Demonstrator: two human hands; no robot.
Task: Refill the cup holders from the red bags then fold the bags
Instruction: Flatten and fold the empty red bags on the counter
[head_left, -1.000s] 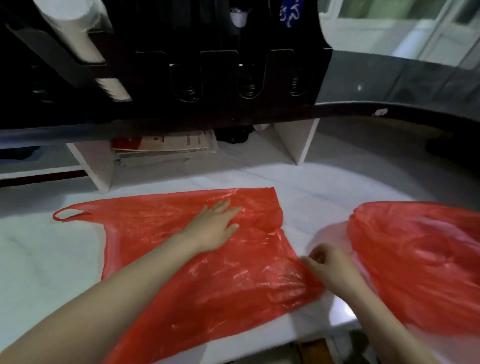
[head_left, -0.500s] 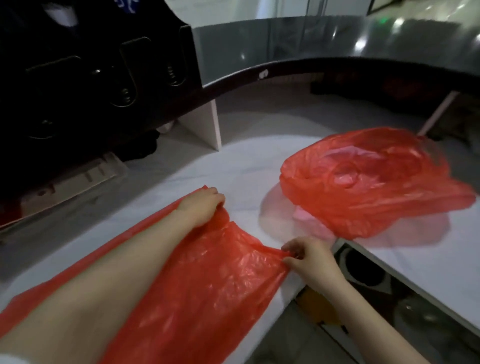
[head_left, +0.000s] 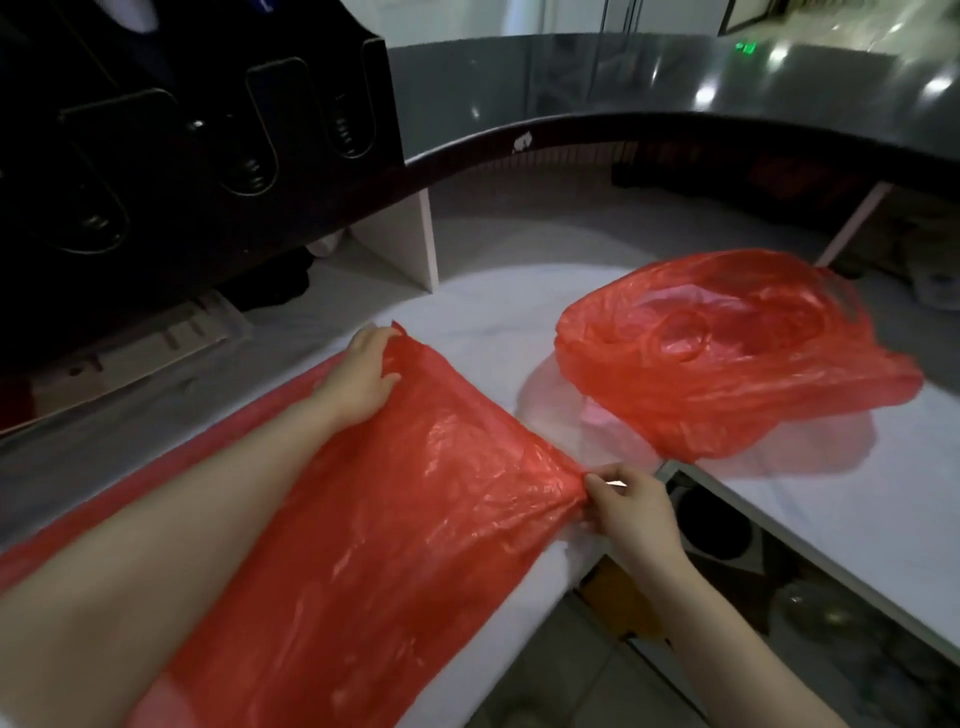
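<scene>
A flattened red bag (head_left: 415, 493) lies spread on the white counter (head_left: 483, 332) in front of me. My left hand (head_left: 363, 369) grips its far corner, fingers curled over the plastic edge. My right hand (head_left: 631, 501) pinches the near right corner at the counter's front edge, and the plastic bunches there. A second red bag (head_left: 727, 353) sits crumpled and puffed on the counter to the right, untouched. The black cup holder rack (head_left: 208, 130) with several slotted tubes stands at the upper left; springs show in its slots.
A dark curved upper counter (head_left: 675, 93) runs across the back on white supports (head_left: 410, 234). Papers (head_left: 145, 348) lie under the rack at left. Past the counter's front edge, lower right, lie the floor and shelf items (head_left: 717, 525).
My view has swung right. My left hand went from lying flat on the bag to gripping its far corner. The right hand kept its pinch on the near corner, drawing the bag taut.
</scene>
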